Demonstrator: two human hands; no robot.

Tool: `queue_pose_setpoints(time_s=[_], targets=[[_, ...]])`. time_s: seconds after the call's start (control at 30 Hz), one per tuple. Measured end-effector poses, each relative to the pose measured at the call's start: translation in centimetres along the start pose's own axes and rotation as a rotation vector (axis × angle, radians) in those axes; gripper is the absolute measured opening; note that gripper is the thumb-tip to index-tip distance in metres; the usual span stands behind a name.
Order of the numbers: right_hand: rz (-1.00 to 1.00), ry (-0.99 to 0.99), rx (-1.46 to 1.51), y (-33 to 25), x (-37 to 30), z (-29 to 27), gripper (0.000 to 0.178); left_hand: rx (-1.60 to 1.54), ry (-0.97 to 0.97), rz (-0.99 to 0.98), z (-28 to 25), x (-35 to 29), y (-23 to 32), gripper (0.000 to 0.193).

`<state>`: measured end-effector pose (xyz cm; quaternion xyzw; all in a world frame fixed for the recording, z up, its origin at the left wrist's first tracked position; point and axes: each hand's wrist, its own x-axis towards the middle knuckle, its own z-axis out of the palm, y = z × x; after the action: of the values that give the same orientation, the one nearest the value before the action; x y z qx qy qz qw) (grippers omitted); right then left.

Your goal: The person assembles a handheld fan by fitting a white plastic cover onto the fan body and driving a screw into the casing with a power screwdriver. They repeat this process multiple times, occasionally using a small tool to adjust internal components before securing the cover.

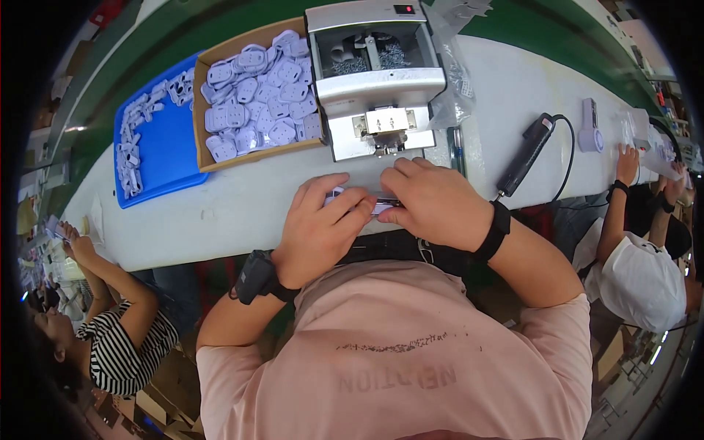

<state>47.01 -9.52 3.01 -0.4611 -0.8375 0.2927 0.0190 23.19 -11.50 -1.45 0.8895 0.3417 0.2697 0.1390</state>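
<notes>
My left hand (321,229) and my right hand (438,205) meet at the near edge of the white table (257,192). Between them they grip a small pale plastic part (383,207), mostly covered by my fingers. A dark line runs along its visible side. Fingers of both hands are curled around it, the right thumb pressing from the near side. Just beyond my right fingertips stands a silver screw feeder (381,84) with loose screws behind its window. An electric screwdriver (526,154) lies to the right of my right hand.
Left of the feeder, a cardboard box (196,121) holds many pale plastic shells. Beside it, a blue tray (167,147) carries small pale pieces. A white handled part (591,130) lies far right. The screwdriver's black cable (572,158) loops on the table. Co-workers sit at both sides.
</notes>
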Motion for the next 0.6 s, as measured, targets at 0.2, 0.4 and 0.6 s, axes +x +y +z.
queue_pose_setpoints(time_s=[0.2, 0.4, 0.6], targets=[[-0.173, 0.187, 0.09, 0.3, -2.3, 2.7, 0.041, 0.084, -0.103, -0.064, -2.3, -0.3, 3.2, 0.037], [-0.238, 0.296, 0.185, 0.8, -3.0, 4.2, 0.047, -0.003, -0.297, -0.145, -2.5, 1.3, 2.6, 0.045], [-0.27, 0.291, 0.185, 1.5, -3.0, 4.8, 0.043, -0.053, -0.315, -0.129, -2.1, 1.0, 2.5, 0.044]])
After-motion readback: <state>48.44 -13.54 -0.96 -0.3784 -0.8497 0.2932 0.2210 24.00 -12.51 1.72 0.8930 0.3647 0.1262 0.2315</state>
